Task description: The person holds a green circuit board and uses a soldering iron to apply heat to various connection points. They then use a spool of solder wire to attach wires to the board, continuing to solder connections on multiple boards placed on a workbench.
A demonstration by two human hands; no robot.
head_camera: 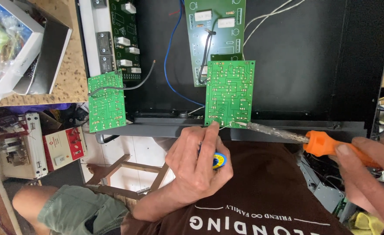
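Left hand (198,163) curled round small solder spool (219,160), fingertips at lower edge of green circuit board (229,93) — right hand (366,174) grips orange-handled soldering iron (287,135), tip at same edge, board propped on black chassis (309,65).

Green circuit board (229,93) front and centre, laced with pale solder traces. A second green board (107,101) sits left, same pattern. Orange handle on the soldering iron (324,144), grey metal tip. Black chassis (305,61) behind, a blue wire (168,56) curling across it. Speckled tan surface (72,69), brown shirt (261,196) with white lettering.
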